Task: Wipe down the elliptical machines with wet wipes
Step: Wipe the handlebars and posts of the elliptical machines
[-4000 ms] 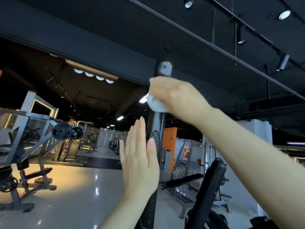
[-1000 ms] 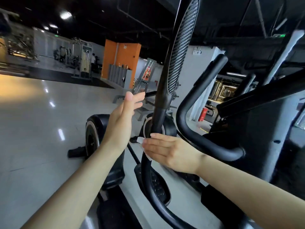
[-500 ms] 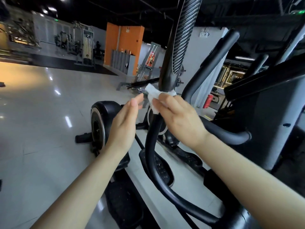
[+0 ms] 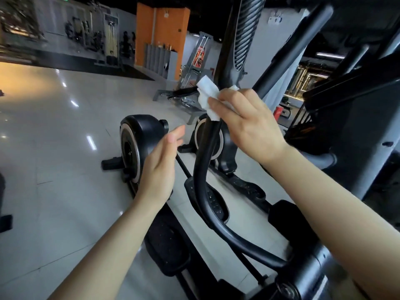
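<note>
**Fingers on the wipe, wipe on the bar**

Fingers point(image 4: 218, 105) of the right hand point(image 4: 249, 124) curl around a white wet wipe point(image 4: 206, 96) and clamp it against the black handle bar point(image 4: 203, 165) of the elliptical machine point(image 4: 357, 131), just below the ribbed grip point(image 4: 244, 33). The wipe wraps the bar, with one crumpled corner sticking out to the left (a smaller bit shows at the right of the bar). The left hand point(image 4: 160, 165) hovers just beside the bar, touching nothing, its fingers straight and held together, palm turned toward the bar. Below the hands are the machine's black pedals point(image 4: 214, 204), and beyond them a black flywheel housing point(image 4: 138, 144) stands on the glossy pale floor point(image 4: 54, 137). An orange pillar point(image 4: 160, 33) stands far back.
</note>
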Action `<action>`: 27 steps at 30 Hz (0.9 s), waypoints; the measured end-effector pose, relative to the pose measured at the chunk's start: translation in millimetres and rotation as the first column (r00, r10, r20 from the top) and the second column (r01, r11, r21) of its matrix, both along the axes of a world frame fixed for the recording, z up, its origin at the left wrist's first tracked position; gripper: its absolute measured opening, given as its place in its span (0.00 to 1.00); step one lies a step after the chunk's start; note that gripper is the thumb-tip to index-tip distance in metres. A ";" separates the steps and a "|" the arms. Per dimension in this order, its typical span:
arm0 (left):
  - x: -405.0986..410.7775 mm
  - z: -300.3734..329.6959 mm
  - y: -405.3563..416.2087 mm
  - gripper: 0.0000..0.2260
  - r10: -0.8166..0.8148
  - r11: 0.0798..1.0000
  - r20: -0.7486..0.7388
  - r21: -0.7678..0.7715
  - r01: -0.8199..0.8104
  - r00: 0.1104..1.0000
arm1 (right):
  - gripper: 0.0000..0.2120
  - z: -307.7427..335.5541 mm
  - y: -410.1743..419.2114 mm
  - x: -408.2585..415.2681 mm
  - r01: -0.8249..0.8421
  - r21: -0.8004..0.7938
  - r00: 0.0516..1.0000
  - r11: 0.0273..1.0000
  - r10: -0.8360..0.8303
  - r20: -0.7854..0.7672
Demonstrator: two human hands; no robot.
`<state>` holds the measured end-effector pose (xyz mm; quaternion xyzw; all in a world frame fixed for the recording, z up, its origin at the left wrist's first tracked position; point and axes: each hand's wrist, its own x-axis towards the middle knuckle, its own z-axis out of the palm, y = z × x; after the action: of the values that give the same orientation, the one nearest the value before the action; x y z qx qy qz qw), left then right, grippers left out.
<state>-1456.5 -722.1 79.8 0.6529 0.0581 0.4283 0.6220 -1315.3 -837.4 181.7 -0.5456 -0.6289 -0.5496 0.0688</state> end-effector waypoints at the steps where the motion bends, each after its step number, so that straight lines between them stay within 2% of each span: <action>1: 1.0 -4.3 -2.6 0.21 -0.005 1.000 -0.008 -0.005 0.005 1.000 | 0.18 1.8 0.1 1.1 -0.008 0.010 1.000 1.000 0.008 -0.013; 8: 12.7 -27.4 -13.1 0.24 -0.037 0.998 -0.075 -0.063 0.032 0.996 | 0.15 -80.2 -5.7 3.7 -0.048 -0.119 0.989 0.992 0.031 -0.142; 13: 12.8 -35.5 -14.9 0.21 0.001 0.999 -0.092 -0.045 -0.005 0.996 | 0.23 -139.3 -13.0 -3.6 -0.046 -0.296 0.973 0.954 -0.025 -0.230; 15: 10.6 -34.9 -14.6 0.21 0.005 1.000 -0.085 -0.029 -0.007 0.996 | 0.24 -142.8 -16.1 -5.7 -0.029 -0.338 0.970 0.941 -0.055 -0.236; 18: 9.2 -29.9 -11.1 0.19 0.022 1.000 -0.047 0.007 -0.021 0.999 | 0.18 -143.7 -23.9 -4.3 0.032 -0.358 0.983 0.933 -0.094 -0.156; 20: 10.2 -27.3 -7.9 0.17 0.002 0.999 -0.040 0.037 0.000 0.999 | 0.19 -142.8 -27.9 -2.9 0.074 -0.340 0.988 0.938 -0.115 -0.103; 27: 11.2 -28.9 -3.0 0.16 0.027 0.999 -0.042 0.037 -0.026 0.999 | 0.12 -78.8 -14.2 3.9 -0.042 -0.201 0.999 0.979 0.044 0.002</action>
<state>-1445.3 -725.1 50.9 0.6722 0.0724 0.4234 0.6030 -1311.4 -851.6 103.0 -0.5344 -0.6929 -0.4835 0.0233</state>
